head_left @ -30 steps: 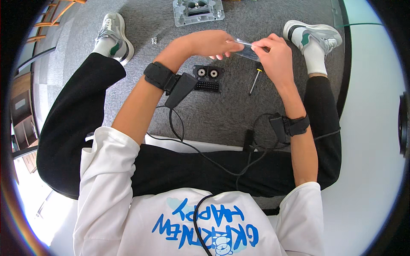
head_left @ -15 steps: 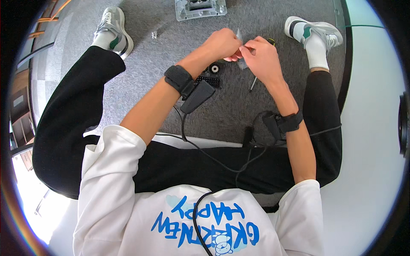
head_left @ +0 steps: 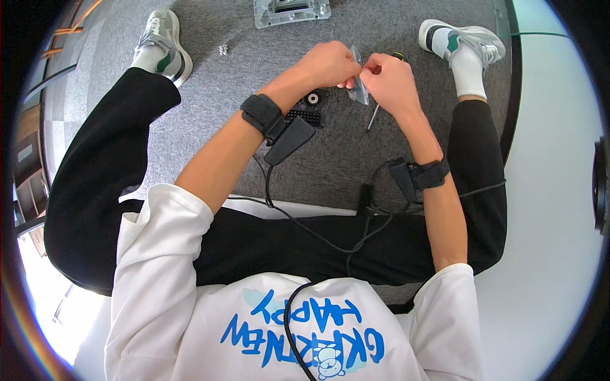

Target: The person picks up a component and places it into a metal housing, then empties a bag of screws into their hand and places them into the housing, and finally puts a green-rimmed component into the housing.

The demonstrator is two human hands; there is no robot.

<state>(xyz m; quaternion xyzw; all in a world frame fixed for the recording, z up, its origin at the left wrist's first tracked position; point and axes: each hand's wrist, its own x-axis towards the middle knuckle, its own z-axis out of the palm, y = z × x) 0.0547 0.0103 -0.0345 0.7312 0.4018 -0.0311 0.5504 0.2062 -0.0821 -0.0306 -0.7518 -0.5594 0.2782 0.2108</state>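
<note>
A small clear plastic bag (head_left: 359,95) is pinched between my two hands, above the grey carpet. On its left side, my left hand (head_left: 329,65) is closed with fingertips on the bag's edge. From the right, my right hand (head_left: 389,84) grips it with thumb and curled fingers. What the bag contains is too small to make out. Under and beside my right hand lies a screwdriver (head_left: 373,119), its yellow-and-black handle partly hidden. Several black parts (head_left: 306,115), one with a pale round centre, rest on the carpet near my left wrist.
A grey plastic frame-like part (head_left: 292,18) stands at the far edge. Small shiny pieces (head_left: 223,49) lie near my left shoe (head_left: 166,47). Black cables (head_left: 305,223) run from the wrist straps across my lap. My right shoe (head_left: 464,39) is at the far right.
My hands have shifted slightly, and more of the bag shows between them. The whole view has moved a little, so the floor things appear slightly further left.
</note>
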